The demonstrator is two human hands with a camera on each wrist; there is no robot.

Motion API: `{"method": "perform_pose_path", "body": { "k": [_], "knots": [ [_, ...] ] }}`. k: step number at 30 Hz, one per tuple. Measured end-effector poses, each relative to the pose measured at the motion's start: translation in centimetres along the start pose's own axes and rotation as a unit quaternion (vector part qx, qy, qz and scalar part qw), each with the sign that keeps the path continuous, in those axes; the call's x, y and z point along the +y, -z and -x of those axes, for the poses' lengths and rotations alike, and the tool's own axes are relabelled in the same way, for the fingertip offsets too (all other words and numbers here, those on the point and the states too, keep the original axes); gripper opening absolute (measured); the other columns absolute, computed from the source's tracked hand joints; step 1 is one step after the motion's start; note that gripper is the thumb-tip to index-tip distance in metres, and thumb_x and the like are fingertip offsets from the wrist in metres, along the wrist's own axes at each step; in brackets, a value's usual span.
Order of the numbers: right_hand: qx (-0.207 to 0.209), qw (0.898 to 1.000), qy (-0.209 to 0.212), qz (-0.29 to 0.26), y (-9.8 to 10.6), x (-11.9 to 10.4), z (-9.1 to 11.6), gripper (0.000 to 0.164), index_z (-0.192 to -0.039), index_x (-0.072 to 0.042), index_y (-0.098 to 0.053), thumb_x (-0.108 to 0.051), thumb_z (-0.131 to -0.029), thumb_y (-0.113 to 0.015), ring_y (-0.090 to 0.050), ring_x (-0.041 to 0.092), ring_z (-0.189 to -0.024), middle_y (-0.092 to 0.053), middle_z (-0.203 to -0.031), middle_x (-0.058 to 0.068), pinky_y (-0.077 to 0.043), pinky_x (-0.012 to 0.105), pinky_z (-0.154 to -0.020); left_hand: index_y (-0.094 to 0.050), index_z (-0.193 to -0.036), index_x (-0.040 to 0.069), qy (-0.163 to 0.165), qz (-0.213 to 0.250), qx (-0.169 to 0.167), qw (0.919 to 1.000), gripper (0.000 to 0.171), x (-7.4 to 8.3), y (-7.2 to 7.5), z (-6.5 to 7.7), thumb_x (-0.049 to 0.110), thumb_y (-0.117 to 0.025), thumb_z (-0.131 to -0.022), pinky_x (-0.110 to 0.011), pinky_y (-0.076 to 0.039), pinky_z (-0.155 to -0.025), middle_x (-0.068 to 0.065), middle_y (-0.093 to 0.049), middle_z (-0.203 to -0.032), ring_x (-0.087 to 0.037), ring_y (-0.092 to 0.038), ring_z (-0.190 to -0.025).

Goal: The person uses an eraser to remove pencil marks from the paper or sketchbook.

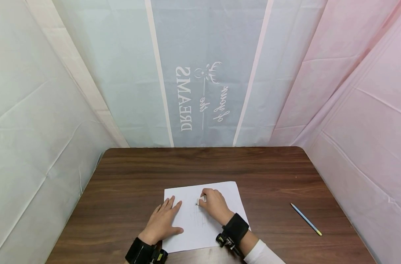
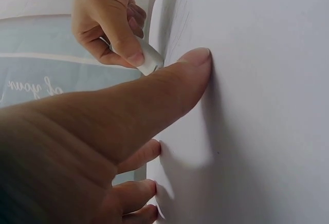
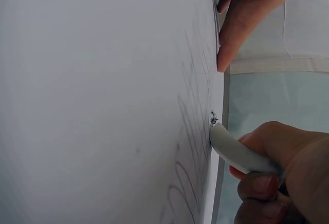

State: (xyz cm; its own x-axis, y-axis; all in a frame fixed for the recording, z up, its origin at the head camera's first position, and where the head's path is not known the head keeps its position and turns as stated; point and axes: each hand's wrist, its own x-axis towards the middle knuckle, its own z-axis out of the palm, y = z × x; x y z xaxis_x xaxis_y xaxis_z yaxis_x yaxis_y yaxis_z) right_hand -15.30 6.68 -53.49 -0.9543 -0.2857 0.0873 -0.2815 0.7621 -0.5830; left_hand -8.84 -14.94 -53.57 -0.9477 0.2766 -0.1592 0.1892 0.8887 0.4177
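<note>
A white eraser (image 3: 239, 151) is pinched between the thumb and fingers of my right hand (image 1: 215, 206). Its end touches the sheet of white paper (image 1: 217, 234), beside a small dark clump of eraser crumbs (image 3: 214, 117). Faint looping pencil lines (image 3: 190, 131) run across the sheet near it. Flat on the paper's left side, my left hand (image 1: 163, 222) rests with its fingers spread and straight. In the left wrist view its thumb (image 2: 169, 88) lies on the paper and partly hides the eraser.
A blue pencil (image 1: 306, 219) with a yellow end lies on the brown wooden table (image 1: 269, 172), to the right of the paper. Black wrist straps with cameras sit on both wrists. Pale printed curtains (image 1: 127, 73) hang behind and at both sides.
</note>
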Motion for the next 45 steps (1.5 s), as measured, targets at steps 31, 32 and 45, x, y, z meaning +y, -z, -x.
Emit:
{"method": "perform_pose_path", "body": {
  "k": [31, 32, 45],
  "knots": [
    [0.004, 1.0, 0.001, 0.011, 0.24, 0.73, -0.05, 0.007, -0.08, -0.012, -0.07, -0.012, -0.083, -0.076, -0.047, 0.006, -0.059, -0.069, -0.073, 0.0, -0.038, 0.021, -0.054, -0.052, -0.148, 0.008, 0.003, 0.004, -0.002, 1.0, 0.092, -0.01, 0.04, -0.04, 0.044, -0.089, -0.072, -0.068, -0.032, -0.115, -0.024, -0.037, -0.161, -0.046, -0.035, -0.149],
    [0.004, 1.0, 0.001, 0.01, 0.25, 0.75, -0.06, 0.007, -0.08, -0.012, -0.07, -0.012, -0.083, -0.076, -0.047, 0.006, -0.059, -0.069, -0.073, 0.0, -0.038, 0.021, -0.054, -0.052, -0.148, 0.008, 0.003, 0.005, -0.002, 1.0, 0.092, -0.01, 0.04, -0.04, 0.044, -0.089, -0.072, -0.068, -0.031, -0.115, -0.025, -0.037, -0.161, -0.046, -0.034, -0.149],
    [0.002, 1.0, -0.01, 0.008, 0.42, 0.93, -0.05, 0.01, -0.078, -0.013, -0.069, -0.013, -0.083, -0.077, -0.047, 0.007, -0.06, -0.068, -0.072, -0.001, -0.037, 0.022, -0.054, -0.052, -0.148, 0.008, 0.012, 0.008, -0.008, 0.9999, 0.092, 0.25, 0.14, 0.03, 0.042, -0.09, -0.071, -0.067, -0.03, -0.117, -0.025, -0.036, -0.161, -0.046, -0.033, -0.15]
  ]
}}
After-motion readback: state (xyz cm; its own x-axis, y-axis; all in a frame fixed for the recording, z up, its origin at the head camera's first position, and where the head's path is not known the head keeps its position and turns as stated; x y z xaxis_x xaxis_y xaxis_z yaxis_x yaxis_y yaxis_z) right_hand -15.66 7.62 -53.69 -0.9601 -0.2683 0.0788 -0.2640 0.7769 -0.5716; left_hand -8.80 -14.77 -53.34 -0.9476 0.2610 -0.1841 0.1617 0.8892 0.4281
